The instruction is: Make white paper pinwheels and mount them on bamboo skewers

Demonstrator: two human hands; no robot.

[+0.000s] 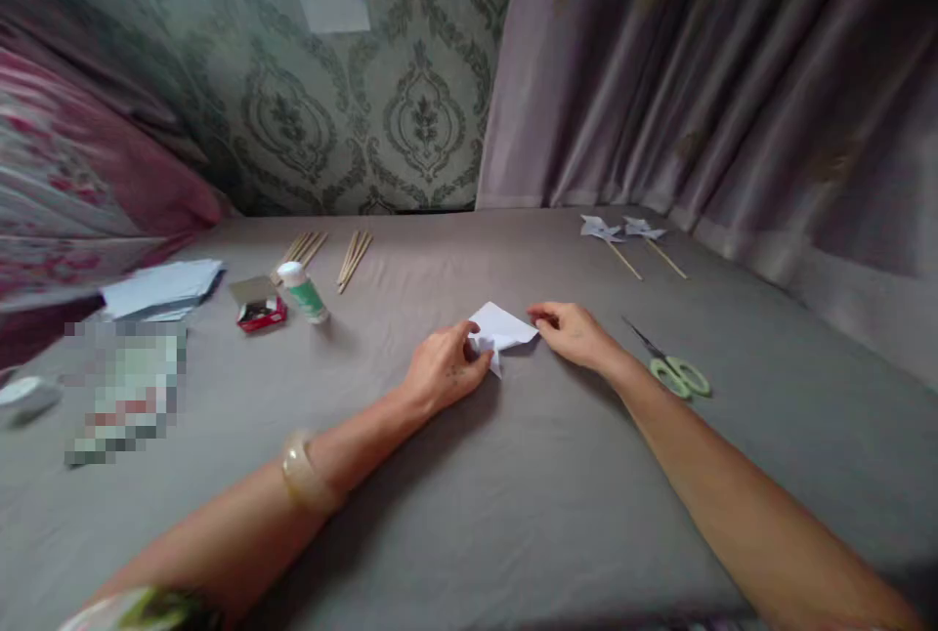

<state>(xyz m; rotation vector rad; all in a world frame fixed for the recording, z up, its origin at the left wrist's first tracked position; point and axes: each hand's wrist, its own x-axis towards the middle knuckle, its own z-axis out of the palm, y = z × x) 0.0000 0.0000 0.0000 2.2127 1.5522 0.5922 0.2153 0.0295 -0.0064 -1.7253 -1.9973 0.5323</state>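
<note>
A partly folded sheet of white paper (502, 326) lies on the grey cloth in front of me, with one flap bent over at its lower left. My left hand (448, 363), a pale bangle on its wrist, grips that folded side between thumb and fingers. At the paper's right corner, my right hand (573, 332) has its fingers curled in a pinch on the edge. Just right of that hand lie scissors (678, 375) with light green handles, blades pointing away to the left.
Two paper pinwheels on sticks (602, 230) lie at the back right. Bundles of wooden sticks (355, 260) are at the back left, near a white-and-green bottle (306, 295), an open red box (262, 315) and stacked paper (161, 287). A blurred-out packet (132, 387) lies at left.
</note>
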